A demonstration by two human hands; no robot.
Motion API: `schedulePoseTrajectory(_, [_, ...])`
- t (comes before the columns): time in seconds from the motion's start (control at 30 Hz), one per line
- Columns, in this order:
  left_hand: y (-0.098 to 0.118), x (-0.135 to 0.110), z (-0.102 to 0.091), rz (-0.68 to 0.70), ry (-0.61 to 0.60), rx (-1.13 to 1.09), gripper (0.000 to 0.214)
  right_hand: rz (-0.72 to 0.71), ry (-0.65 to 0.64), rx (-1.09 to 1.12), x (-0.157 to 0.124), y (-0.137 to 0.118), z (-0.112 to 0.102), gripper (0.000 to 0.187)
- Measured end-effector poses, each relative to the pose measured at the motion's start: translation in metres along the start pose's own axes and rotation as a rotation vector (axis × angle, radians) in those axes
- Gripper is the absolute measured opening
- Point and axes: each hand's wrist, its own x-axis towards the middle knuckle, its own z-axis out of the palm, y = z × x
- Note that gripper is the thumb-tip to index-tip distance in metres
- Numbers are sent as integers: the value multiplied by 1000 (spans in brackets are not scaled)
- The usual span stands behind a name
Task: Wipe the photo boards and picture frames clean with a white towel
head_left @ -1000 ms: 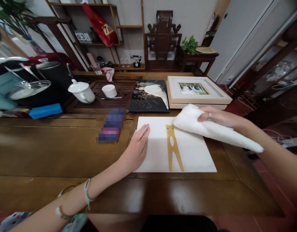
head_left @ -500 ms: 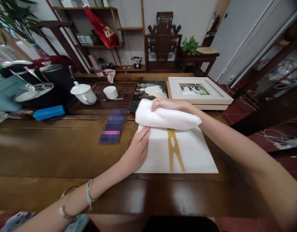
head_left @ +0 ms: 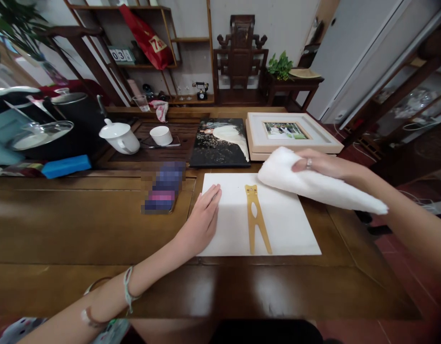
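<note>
A white board [head_left: 288, 224] with a gold stand piece [head_left: 255, 220] on it lies flat on the wooden table [head_left: 80, 224]. My left hand [head_left: 202, 220] rests flat on the board's left edge, fingers stretched out. My right hand [head_left: 323, 165] presses a folded white cloth [head_left: 314, 184] down over the board's top right corner, fingers curled over the cloth.
Behind the board lie a dark photo print [head_left: 220, 142] and a white picture frame [head_left: 290, 134]. A blurred purple object [head_left: 163, 186] sits left of the board. A white teapot [head_left: 120, 136], a cup [head_left: 161, 135], pots and a blue box [head_left: 66, 166] stand at the left.
My right hand swept the cloth from the board's top left back to its top right corner. My left hand stayed put on the left edge.
</note>
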Motion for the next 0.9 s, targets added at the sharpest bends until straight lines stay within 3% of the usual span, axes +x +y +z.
schedulePoseTrajectory(0.07, [0,1,0,-10,-4,4,48,-20,-14,-69,-9,1,3,21])
schedulePoseTrajectory(0.27, [2,1,-1,-5,-2,2,48,-287,-218,-388,-25,-23,37,7])
schedulePoseTrajectory(0.5, [4,1,-1,-26,-15,0,47,-220,-460,-342,-101,-65,56,25])
schedulePoseTrajectory(0.57, [4,2,-2,-34,-18,2,47,-181,-494,-328,-109,-71,54,27])
schedulePoseTrajectory(0.7, [4,2,-3,-30,-26,5,47,-186,-427,-403,-79,-59,46,10])
schedulePoseTrajectory(0.9, [4,2,-4,-22,-33,12,49,-304,-98,-516,-22,-23,46,7])
